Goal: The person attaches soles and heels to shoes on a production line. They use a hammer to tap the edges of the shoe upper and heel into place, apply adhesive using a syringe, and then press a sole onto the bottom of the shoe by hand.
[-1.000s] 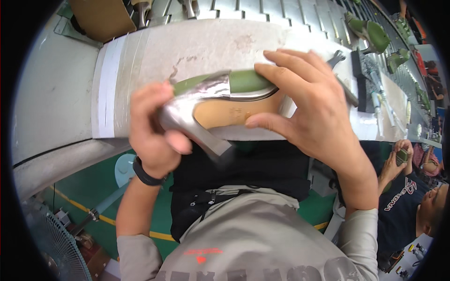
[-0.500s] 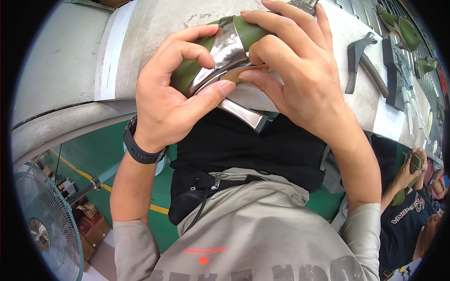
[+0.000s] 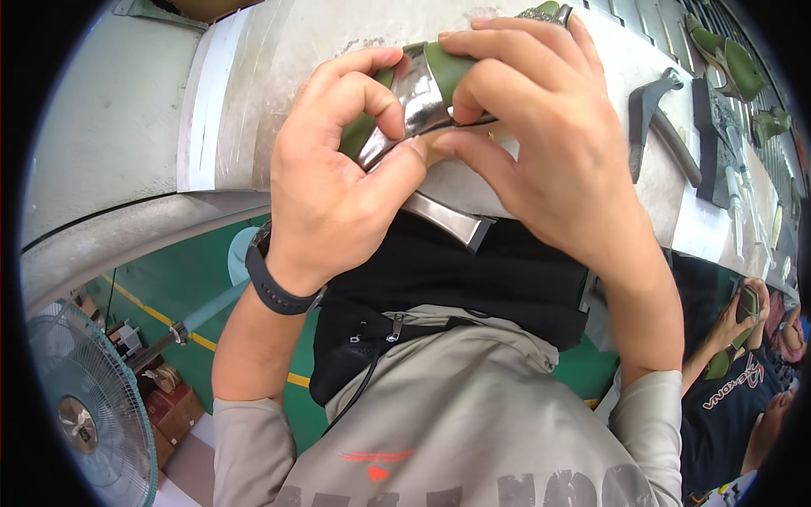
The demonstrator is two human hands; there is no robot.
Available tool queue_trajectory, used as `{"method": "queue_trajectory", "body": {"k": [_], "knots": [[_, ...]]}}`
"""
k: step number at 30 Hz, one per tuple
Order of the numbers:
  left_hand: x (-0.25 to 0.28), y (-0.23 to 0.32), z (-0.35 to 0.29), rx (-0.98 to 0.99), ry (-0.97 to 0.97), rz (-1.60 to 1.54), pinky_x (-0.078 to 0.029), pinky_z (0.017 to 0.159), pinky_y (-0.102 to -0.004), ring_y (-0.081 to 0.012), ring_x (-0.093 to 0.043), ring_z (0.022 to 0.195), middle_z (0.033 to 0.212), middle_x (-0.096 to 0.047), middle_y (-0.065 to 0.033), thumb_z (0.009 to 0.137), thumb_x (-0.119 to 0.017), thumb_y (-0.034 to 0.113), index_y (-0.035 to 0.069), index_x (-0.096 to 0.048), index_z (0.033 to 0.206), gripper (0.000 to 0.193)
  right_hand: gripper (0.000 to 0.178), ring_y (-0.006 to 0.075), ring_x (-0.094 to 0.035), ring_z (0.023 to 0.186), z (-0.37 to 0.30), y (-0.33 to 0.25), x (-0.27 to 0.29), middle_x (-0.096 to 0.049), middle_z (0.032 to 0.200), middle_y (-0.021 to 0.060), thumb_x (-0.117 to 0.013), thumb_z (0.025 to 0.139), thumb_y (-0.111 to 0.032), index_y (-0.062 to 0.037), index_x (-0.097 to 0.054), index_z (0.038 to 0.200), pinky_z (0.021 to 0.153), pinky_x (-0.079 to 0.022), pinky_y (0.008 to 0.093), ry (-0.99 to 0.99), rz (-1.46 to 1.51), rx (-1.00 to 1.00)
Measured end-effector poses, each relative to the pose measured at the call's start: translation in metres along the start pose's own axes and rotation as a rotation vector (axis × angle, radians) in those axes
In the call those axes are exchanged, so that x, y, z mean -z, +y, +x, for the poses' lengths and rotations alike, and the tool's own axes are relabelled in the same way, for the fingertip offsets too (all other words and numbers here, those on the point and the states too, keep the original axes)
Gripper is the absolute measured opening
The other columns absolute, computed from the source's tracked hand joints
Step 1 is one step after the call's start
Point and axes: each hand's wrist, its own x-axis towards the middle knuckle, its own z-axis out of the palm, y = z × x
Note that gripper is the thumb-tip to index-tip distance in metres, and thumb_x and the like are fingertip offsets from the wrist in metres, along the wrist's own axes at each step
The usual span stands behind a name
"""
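Observation:
Between my hands is a green high-heeled shoe point(image 3: 420, 89) with a shiny silver band over its back part. Its slim metallic heel point(image 3: 448, 221) points down toward me, past the table's edge. My left hand point(image 3: 334, 165) is closed on the silver back part, with thumb and index finger pinching at the band's lower edge. Closed round the green front part is my right hand point(image 3: 545, 127), its thumb and index finger pressing along the tan sole edge close to the left thumb. Much of the shoe is hidden behind my fingers.
On the worktable point(image 3: 241, 135), to the right, lie a hammer point(image 3: 673, 144), a dark block point(image 3: 711, 139) and several thin clear tools point(image 3: 737, 198). More green shoes point(image 3: 737, 68) sit at far right. A co-worker's hands point(image 3: 739, 317) hold a green shoe. A fan point(image 3: 84, 406) stands lower left.
My left hand has shifted right and slightly down, and its thumb now sits closer to the right thumb. The shoe has moved slightly down between my hands.

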Motion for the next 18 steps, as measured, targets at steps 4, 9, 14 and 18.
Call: {"method": "queue_trajectory", "body": {"k": [4,9,14,18], "knots": [[0.014,0.003,0.011,0.037,-0.205,-0.023,-0.044,0.113,-0.0373,-0.0257,-0.060,0.133,0.158,-0.054,-0.0246,0.083,-0.071,-0.003,0.003,-0.062,0.099,0.019,0.032,0.0346,-0.062,0.131,-0.005,0.011,-0.013,-0.071,0.134,0.0100,-0.089,0.075,-0.023,-0.0090,-0.069,0.097,0.119,-0.031,0.0648,0.092,-0.056,0.083],[0.018,-0.003,0.016,-0.055,-0.301,0.041,-0.045,0.112,-0.0374,-0.0271,-0.063,0.131,0.158,-0.053,-0.0295,0.084,-0.073,-0.001,0.002,-0.063,0.095,0.016,0.031,0.0332,-0.063,0.131,-0.003,0.012,-0.016,-0.073,0.133,0.0082,-0.088,0.076,-0.023,-0.0086,-0.070,0.097,0.122,-0.030,0.0615,0.125,-0.112,0.113],[0.012,-0.002,0.016,-0.084,-0.252,0.114,-0.046,0.112,-0.0387,-0.0299,-0.064,0.132,0.154,-0.056,-0.0333,0.082,-0.075,0.000,0.002,-0.063,0.089,0.013,0.025,0.0300,-0.064,0.129,0.009,-0.009,-0.006,-0.075,0.130,0.0059,-0.084,0.081,-0.023,-0.0102,-0.063,0.084,0.126,-0.024,0.0604,0.018,-0.294,0.058],[0.005,0.000,0.017,-0.125,-0.212,0.186,-0.047,0.111,-0.0402,-0.0314,-0.065,0.130,0.152,-0.057,-0.0339,0.081,-0.074,-0.002,0.001,-0.062,0.087,0.014,0.027,0.0305,-0.066,0.127,0.011,-0.012,-0.002,-0.077,0.126,0.0076,-0.087,0.075,-0.020,-0.0085,-0.065,0.083,0.124,-0.030,0.0560,0.020,-0.293,0.033]]}}
